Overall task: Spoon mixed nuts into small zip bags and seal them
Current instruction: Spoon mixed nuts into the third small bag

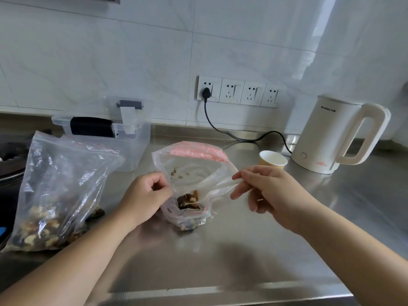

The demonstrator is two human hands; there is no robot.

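Note:
A small zip bag [189,220] with a red seal line stands on the steel counter [220,257], partly filled with mixed nuts. My left hand [143,195] pinches its left rim and holds the mouth apart. My right hand [265,191] pinches the handle of a clear plastic spoon [220,184], whose bowl carries nuts [189,198] at the bag's mouth. A large clear bag of mixed nuts [57,191] slumps at the left. Behind the small bag lies a pack of empty zip bags [198,155] with pink strips and a few loose seeds inside.
A clear lidded storage box [132,138] stands at the back left. A paper cup [272,160] and a white electric kettle [337,133] stand at the right, the kettle's black cable [220,129] running to the wall sockets. The counter's front edge [220,293] is near me.

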